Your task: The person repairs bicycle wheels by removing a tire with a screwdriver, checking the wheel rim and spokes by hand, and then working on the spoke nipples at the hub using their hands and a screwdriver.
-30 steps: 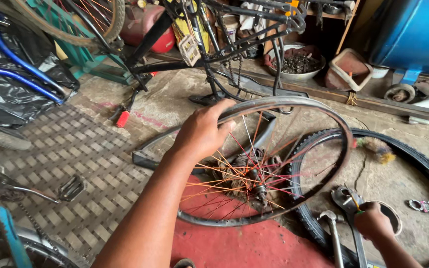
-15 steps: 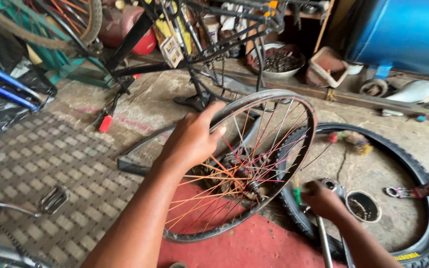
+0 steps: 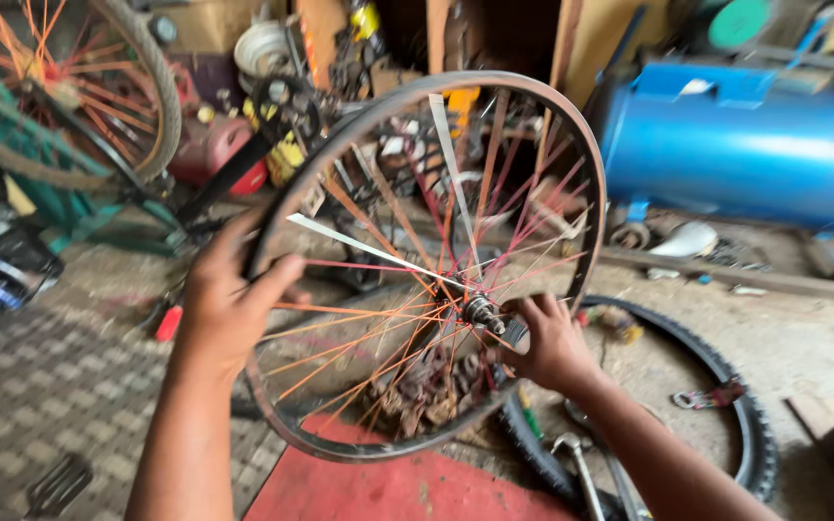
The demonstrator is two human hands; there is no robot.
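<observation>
the bicycle wheel (image 3: pixel 436 260) is held up off the floor, tilted toward the camera, with no tyre on it. the left hand (image 3: pixel 229 299) is clenched around the bare rim on its left side, thumb over the inner edge. the right hand (image 3: pixel 547 342) is closed about the hub (image 3: pixel 483 314) at the centre, fingers wrapped round the axle end.

as a thing to handle it looks light and stiff: a thin metal hoop laced with taut spokes (some orange and red, a few silver). the rim is smooth and narrow, so it could slip or spin in a loose grasp; the spokes would likely bend if squeezed or leaned on. rim and hub seem the sound places to take hold, just where the hands are.

counted: one wheel in hand; one loose tyre (image 3: pixel 726 386) lying flat on the floor to the right, just below the right hand; one more wheel (image 3: pixel 98 87) with orange spokes at the upper left, well apart; one blue tank (image 3: pixel 745 145) behind; one red mat (image 3: pixel 398 487) under the wheel; two hands, both busy.
</observation>
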